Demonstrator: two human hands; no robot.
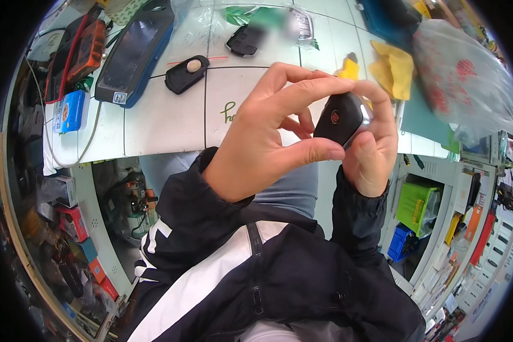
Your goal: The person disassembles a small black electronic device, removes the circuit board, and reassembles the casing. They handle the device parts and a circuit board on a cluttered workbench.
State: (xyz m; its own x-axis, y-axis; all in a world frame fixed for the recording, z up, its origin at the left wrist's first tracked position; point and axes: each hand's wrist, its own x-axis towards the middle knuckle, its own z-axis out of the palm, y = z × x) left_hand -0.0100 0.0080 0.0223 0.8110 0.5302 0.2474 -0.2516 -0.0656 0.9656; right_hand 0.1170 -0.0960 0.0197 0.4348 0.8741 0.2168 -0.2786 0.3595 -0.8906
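A: Where's the fob [341, 119]?
B: At one o'clock, pinched between left hand [262, 134] and right hand [370, 151], above the table [165, 119].
A: Handling?
B: Probably light, rigid, slick plastic; grip its edges.

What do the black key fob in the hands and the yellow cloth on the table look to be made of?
The key fob, held by the left hand and right hand, looks like smooth, glossy black plastic: light glints along its rounded edge. The yellow cloth looks like soft matte fabric, perhaps microfibre: it lies in loose folds without shine.
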